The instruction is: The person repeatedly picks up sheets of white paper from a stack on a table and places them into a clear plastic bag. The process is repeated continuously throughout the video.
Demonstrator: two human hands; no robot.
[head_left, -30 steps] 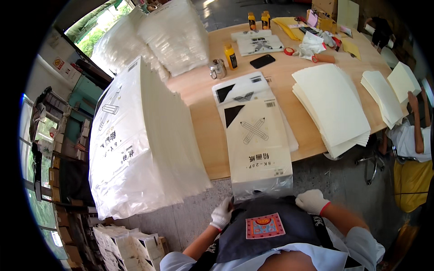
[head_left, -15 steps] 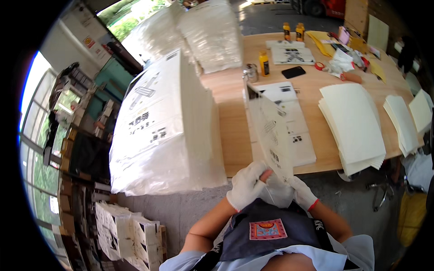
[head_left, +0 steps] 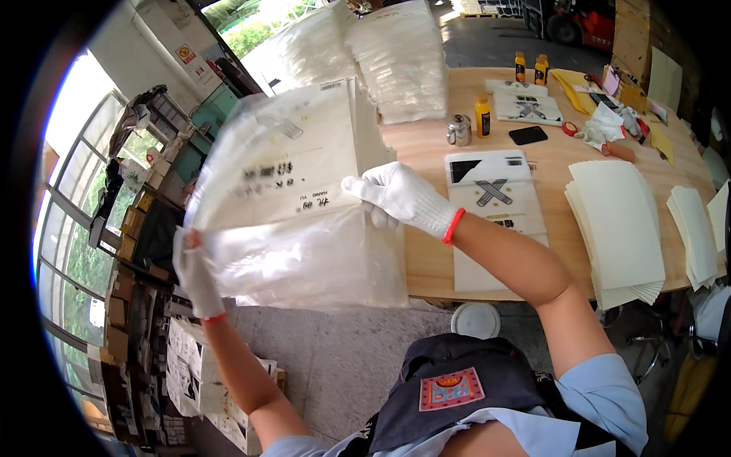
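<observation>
A printed clear plastic bag (head_left: pixel 282 175) with something pale flat inside lies over the top of a tall stack of similar bags (head_left: pixel 375 145) on the left. My right hand (head_left: pixel 407 202), in a white knit glove with a red cuff, is closed at the bag's right edge, fingers curled. At its near left corner, my left hand (head_left: pixel 199 282), gloved alike, has its fingers bent around the bag's edge. Motion blurs the left hand and that side of the bag. More printed bags (head_left: pixel 499 251) lie flat on the wooden table (head_left: pixel 426 259) to the right.
White sheets (head_left: pixel 613 228) lie in a fanned stack at the right, beside a smaller stack (head_left: pixel 691 232). Farther back are a black phone (head_left: pixel 528 135), a yellow bottle (head_left: pixel 483 116) and a metal pot (head_left: pixel 459 130). A round white lid (head_left: pixel 476 321) shows below the table's near edge.
Both hands have moved from in front of my chest to the tall stack at the left, carrying the printed bag onto it. My hands are now wide apart, and the view has shifted.
</observation>
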